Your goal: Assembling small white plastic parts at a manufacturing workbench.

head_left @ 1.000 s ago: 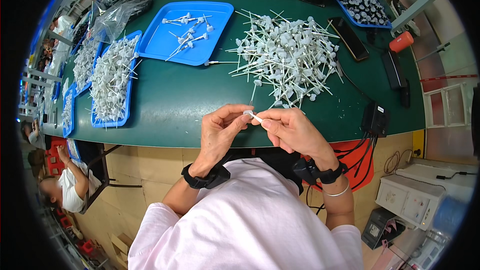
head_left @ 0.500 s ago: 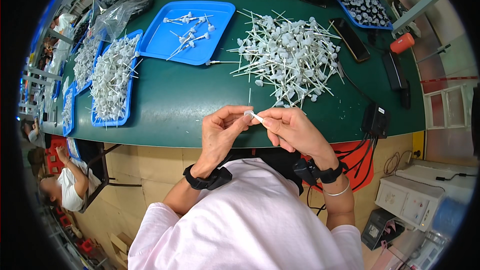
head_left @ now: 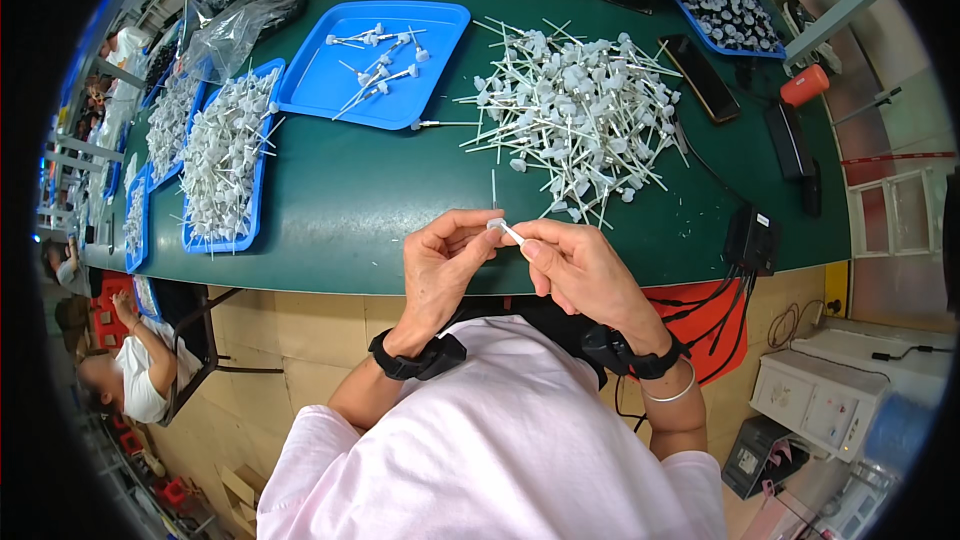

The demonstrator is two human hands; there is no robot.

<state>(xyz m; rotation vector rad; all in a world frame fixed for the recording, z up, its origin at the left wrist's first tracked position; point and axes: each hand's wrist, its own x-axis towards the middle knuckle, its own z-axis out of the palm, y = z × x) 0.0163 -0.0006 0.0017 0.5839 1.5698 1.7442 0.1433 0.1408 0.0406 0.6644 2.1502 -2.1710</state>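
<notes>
1. While the left hand pinches a white-capped stem between thumb and fingers, the right hand has thumb and forefinger pressed on a slender white piece whose end meets the cap; whether the two are joined cannot be told.
2. Both hands are just above the near edge of the green tabletop, in front of the loose heap of similar stems.
3. As to progress, the piece in hand looks unfinished, since both hands are on it and it is not set down.
4. Much appears left, judging by the big heap; which pieces there are already worked on cannot be told.
5. The shallow blue tray beyond the left hand holds only a small scatter of stems, with most of its floor bare; one stray stem lies just beside its near right corner.
6. Left of it, a deep-filled blue tray is piled with white-capped stems, some poking over the rim, and more filled trays stand farther left.
7. At the far right, another blue tray carries many small dark-and-clear parts.
</notes>
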